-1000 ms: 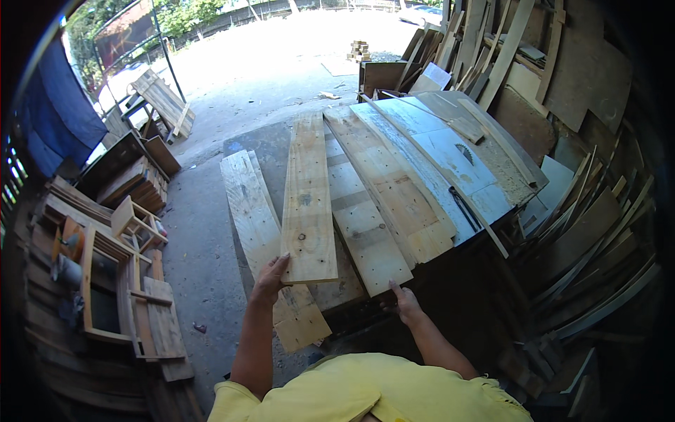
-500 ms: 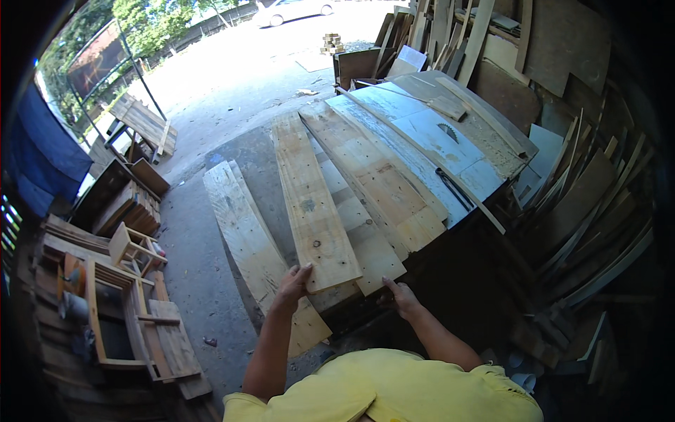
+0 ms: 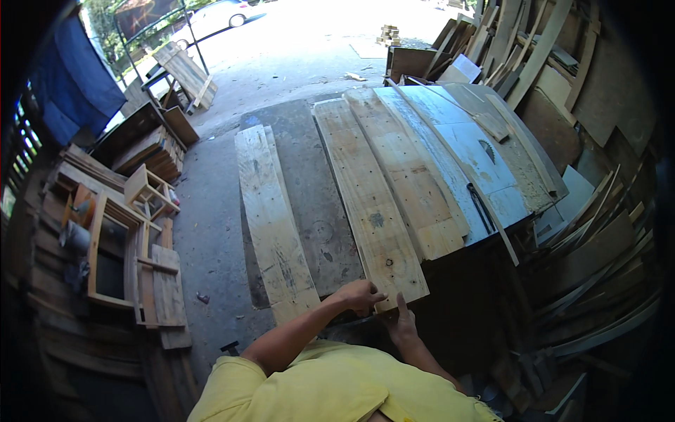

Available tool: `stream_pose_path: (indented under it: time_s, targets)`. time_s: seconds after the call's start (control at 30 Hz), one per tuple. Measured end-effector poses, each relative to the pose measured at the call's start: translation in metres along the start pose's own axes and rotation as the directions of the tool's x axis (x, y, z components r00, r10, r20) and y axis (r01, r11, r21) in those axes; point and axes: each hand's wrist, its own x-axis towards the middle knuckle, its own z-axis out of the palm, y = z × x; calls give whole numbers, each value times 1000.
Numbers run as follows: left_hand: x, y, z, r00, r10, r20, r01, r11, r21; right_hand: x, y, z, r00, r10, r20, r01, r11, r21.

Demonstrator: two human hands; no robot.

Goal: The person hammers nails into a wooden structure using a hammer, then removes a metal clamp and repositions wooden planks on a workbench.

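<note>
A long pale plank [image 3: 380, 218] with dark knots and small holes lies lengthwise on the work table, its end toward me. At the near left corner of this plank, my left hand [image 3: 362, 297] is closed with curled fingers on the edge. Beside it, my right hand [image 3: 403, 325] grips the near end, thumb up against the wood and fingers hidden below. Right of the plank lies another board [image 3: 415, 183] with brownish patches. Farther left, a separate pale plank [image 3: 278, 218] rests on the dark table top [image 3: 320, 232].
A blue-white saw table [image 3: 471, 148] with a toothed circular blade [image 3: 487, 150] adjoins on the right, crossed by a long strip. Scrap boards [image 3: 590, 239] lean along the right side. Wooden frames [image 3: 116, 246] and a small stool [image 3: 149, 190] stand at left.
Both hands and the knotted plank have moved right across the table, relative to the left plank. The plank now covers the board it partly overlapped. My head view has shifted as well.
</note>
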Motion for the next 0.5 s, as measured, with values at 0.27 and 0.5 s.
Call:
stream_pose_path:
  time_s: [0.27, 0.5]
  targets:
    - [39, -65, -88, 879, -95, -467, -239, 760, -604, -51, 12, 35, 928, -212, -307, 205, 977, -55]
    - [67, -77, -100, 942, 259, -212, -257, 151, -955, -165, 66, 75, 814, -359, -456, 330, 933, -145]
